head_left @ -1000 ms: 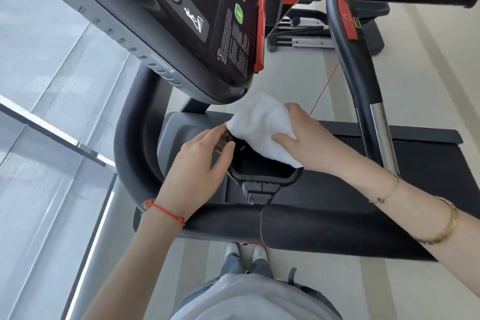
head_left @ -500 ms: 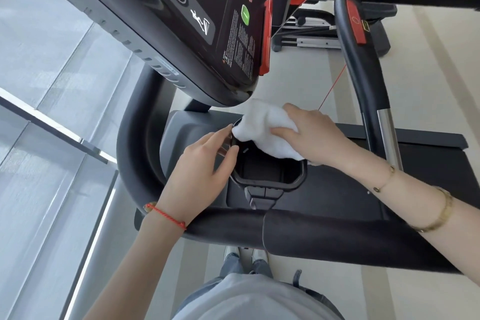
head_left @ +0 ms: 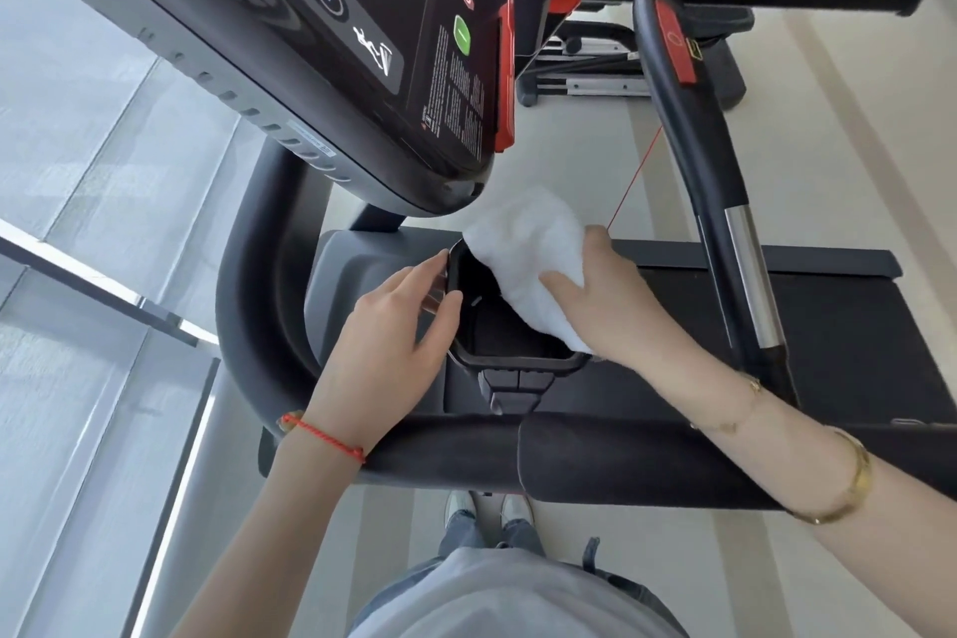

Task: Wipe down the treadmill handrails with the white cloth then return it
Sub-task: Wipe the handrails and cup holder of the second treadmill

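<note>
My right hand [head_left: 616, 306] grips the white cloth [head_left: 523, 254] over the black tray [head_left: 518, 363] w/ fingers curled round it, prob to stow it; left hand [head_left: 393, 326] steadies the tray rim, fingers relaxed.

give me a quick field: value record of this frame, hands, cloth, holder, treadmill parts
right hand: holds the crumpled white cloth, fingers curled over it
white cloth: over the far right rim of the black plastic cup holder, partly inside it
left hand: fingers straight, touching the holder's left rim
padded black front handrail: beneath both forearms, not touched by the cloth
console: black panel with a green button
</note>
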